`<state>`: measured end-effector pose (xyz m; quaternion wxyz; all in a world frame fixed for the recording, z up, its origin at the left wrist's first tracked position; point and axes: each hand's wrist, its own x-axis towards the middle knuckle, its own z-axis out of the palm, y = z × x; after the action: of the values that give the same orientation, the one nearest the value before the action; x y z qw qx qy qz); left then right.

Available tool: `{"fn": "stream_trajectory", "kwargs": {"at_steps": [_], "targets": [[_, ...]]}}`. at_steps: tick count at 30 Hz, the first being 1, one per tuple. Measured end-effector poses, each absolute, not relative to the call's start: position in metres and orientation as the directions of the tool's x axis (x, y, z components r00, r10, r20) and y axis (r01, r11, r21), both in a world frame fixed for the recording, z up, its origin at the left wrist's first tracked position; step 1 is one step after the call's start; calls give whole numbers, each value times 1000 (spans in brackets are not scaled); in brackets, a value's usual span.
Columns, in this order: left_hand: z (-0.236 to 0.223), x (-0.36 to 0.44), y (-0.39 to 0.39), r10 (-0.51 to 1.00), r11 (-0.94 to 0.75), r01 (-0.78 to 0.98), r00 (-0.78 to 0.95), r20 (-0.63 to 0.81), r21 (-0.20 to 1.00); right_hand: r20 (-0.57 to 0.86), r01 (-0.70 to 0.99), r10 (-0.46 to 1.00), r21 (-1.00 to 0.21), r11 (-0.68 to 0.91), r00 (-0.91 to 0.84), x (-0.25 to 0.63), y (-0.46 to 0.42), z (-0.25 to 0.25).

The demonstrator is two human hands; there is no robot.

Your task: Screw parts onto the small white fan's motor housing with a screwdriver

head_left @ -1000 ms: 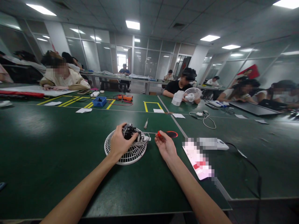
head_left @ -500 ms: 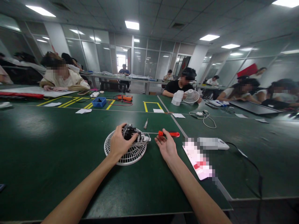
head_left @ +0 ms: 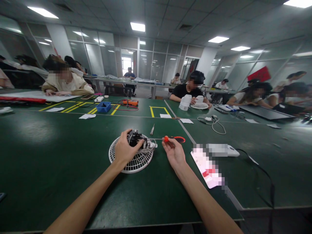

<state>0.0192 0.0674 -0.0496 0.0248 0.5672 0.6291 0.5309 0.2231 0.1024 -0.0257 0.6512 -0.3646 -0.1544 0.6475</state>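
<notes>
- a person's two bare hands are working above a green surface, seen from the wearer's own viewpoint.
- a dark motor unit, trailing pale wires, is resting on a round white fan grille, which is lying on the surface just ahead of the person.
- the left hand is gripping the motor unit from the left, thumb spread toward the near side and fingers curling over the far side.
- the right hand is turning its palm upward and pinching the front of a screwdriver's red-and-dark handle between thumb and fingertips, the other fingers curling loosely.
- the screwdriver is lying nearly level, its thin shaft pointing left into the motor unit's right side; where the tip is meeting it is too small to make out.
- the step in hand is appearing to be screwdriver work on the motor unit, though whether tightening or loosening is impossible to tell.
- the next move is likely calling for a firm brace from the left hand, the shaft staying in line, and light finger turns on the handle.
- a small slim tool is lying just beyond the grille, untouched.
</notes>
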Motion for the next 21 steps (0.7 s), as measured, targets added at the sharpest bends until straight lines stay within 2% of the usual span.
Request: {"fn": "stream_trajectory", "kwargs": {"at_steps": [8,21], "targets": [[-50,19,68,736,-218,693,-345,582,687,-313,-728,936,-679,-101,162,220,101,-25],[-51,18,68,740,-208,690,-352,573,693,-263,-728,955,-681,-83,137,224,104,-25]]}}
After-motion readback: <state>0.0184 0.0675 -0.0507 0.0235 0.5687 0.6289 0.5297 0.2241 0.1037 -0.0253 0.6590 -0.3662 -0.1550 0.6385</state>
